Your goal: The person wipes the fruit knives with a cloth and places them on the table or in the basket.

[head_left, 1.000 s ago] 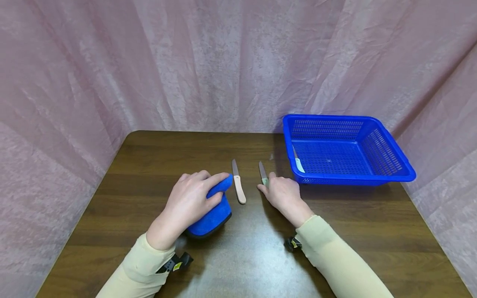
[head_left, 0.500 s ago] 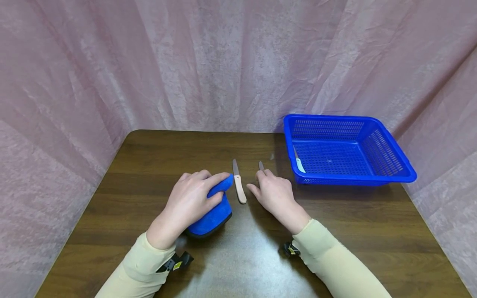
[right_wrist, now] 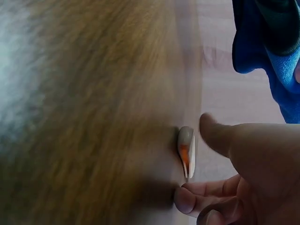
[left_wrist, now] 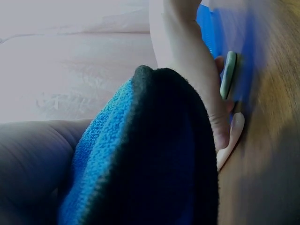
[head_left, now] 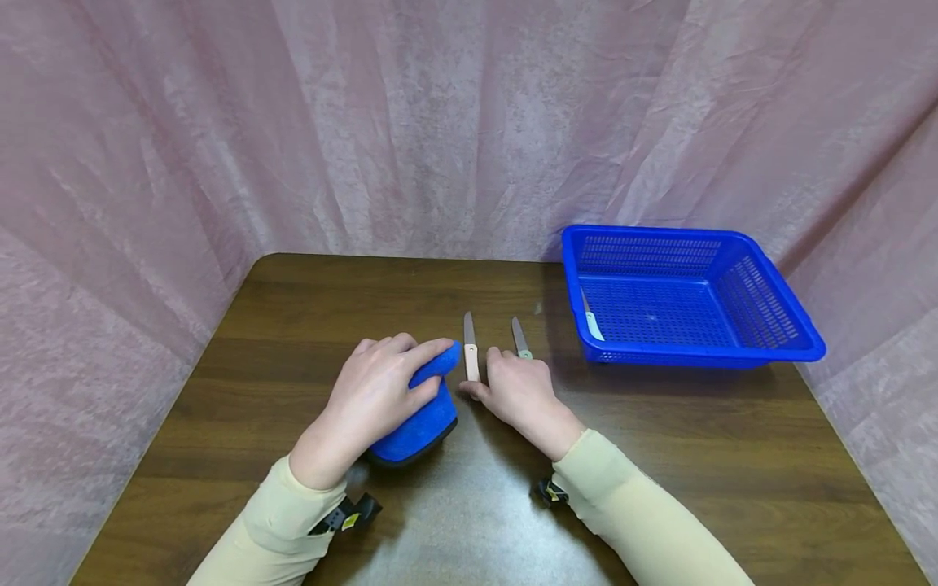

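Note:
My left hand (head_left: 377, 391) grips a folded blue cloth (head_left: 414, 431) with black edging, its thumb and forefinger around a raised fold. In the left wrist view the cloth (left_wrist: 108, 122) covers much of the frame. My right hand (head_left: 516, 391) is at the handle of a knife (head_left: 471, 358) with a pale pinkish handle, its thumb on the left side and its fingers on the right. From the right wrist, the handle (right_wrist: 186, 145) shows between spread thumb and fingertips, the thumb apart from it. A green-handled knife (head_left: 520, 338) lies just right, its handle partly behind the right hand.
A blue plastic basket (head_left: 703, 355) stands at the back right of the wooden table (head_left: 352, 293). Inside, along its left wall, lies a knife with a pale handle (head_left: 594, 326). Pink curtains (head_left: 454, 130) hang behind and at both sides.
My right hand has moved left from the green-handled knife to the pinkish-handled one. That knife has turned slightly. The left hand and the cloth stay in place.

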`<state>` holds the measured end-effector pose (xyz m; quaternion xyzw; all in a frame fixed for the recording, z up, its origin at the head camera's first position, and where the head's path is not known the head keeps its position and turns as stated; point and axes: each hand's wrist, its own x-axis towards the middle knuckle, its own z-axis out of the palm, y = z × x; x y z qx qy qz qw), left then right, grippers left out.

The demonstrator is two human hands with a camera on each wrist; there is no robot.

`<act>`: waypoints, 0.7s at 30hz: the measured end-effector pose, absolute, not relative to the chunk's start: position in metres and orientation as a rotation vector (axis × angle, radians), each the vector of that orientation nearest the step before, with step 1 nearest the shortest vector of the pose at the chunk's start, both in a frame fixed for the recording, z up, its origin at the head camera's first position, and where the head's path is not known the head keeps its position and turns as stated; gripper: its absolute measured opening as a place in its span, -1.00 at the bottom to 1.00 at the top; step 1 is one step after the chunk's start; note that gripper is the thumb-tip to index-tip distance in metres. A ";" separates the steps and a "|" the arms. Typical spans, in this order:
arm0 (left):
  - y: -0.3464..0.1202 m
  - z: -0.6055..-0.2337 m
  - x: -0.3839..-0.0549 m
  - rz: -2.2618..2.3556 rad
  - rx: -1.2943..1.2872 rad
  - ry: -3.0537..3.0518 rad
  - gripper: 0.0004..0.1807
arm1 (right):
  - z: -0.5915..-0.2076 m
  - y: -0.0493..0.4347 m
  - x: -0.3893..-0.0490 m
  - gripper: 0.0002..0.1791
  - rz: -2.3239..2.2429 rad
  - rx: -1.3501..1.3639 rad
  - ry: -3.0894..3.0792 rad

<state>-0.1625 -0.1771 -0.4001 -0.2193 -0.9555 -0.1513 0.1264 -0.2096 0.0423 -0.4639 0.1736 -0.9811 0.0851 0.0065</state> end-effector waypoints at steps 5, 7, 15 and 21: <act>-0.177 -0.400 -0.163 -0.443 -0.636 -2.781 -0.46 | -0.465 0.037 -0.211 -0.34 0.275 0.547 -3.036; -0.177 -0.400 -0.163 -0.443 -0.635 -2.782 -0.47 | -0.466 0.036 -0.211 -0.36 0.277 0.551 -3.031; -0.177 -0.401 -0.163 -0.430 -0.638 -2.781 -0.47 | -0.477 0.038 -0.217 -0.63 0.261 0.555 -3.029; -0.177 -0.401 -0.162 -0.428 -0.637 -2.791 -0.47 | -0.506 0.044 -0.228 -0.66 0.264 0.592 -2.945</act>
